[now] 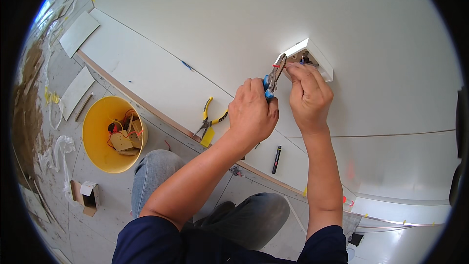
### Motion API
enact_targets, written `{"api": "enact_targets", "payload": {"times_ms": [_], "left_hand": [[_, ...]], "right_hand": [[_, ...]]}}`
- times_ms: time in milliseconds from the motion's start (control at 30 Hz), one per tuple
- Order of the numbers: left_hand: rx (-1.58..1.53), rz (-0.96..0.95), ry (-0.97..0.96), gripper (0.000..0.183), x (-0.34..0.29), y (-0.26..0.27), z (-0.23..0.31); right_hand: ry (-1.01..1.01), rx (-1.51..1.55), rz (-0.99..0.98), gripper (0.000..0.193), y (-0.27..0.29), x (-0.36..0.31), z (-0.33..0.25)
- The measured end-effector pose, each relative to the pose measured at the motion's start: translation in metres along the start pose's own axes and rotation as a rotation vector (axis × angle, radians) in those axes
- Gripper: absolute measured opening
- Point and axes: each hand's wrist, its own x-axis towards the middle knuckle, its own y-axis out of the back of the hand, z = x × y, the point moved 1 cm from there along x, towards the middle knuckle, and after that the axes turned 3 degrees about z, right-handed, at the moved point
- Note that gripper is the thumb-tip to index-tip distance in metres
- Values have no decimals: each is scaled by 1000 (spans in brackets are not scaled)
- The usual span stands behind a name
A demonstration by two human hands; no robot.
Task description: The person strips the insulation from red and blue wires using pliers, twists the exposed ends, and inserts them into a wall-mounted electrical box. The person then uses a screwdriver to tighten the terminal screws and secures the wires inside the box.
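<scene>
My left hand [254, 110] is wrapped round the blue handles of a pair of wire strippers [275, 79]. Their metal jaws point up at a white box [320, 63] fixed on the wall panel. A short red wire [276, 66] lies across the jaws. Close beside them, my right hand [311, 95] pinches the wire with thumb and fingertips, just in front of the box. Dark and blue parts show inside the box; the fingers hide some of them.
Yellow-and-black pliers [207, 120], a yellow piece [207, 137] and a black marker [277, 160] lie on the white ledge below. A yellow bucket [93, 132] with scraps stands at left, near an opened small carton [77, 191]. Loose panels [79, 33] lie farther off.
</scene>
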Motion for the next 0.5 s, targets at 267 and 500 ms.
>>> {"api": "enact_targets", "payload": {"times_ms": [267,500], "left_hand": [[-9,-9,39,21,1,3,4],[-22,4,-14,16,3,1,-2]], "right_hand": [[7,6,1,23,1,1,0],[0,21,9,23,0,0,0]]}}
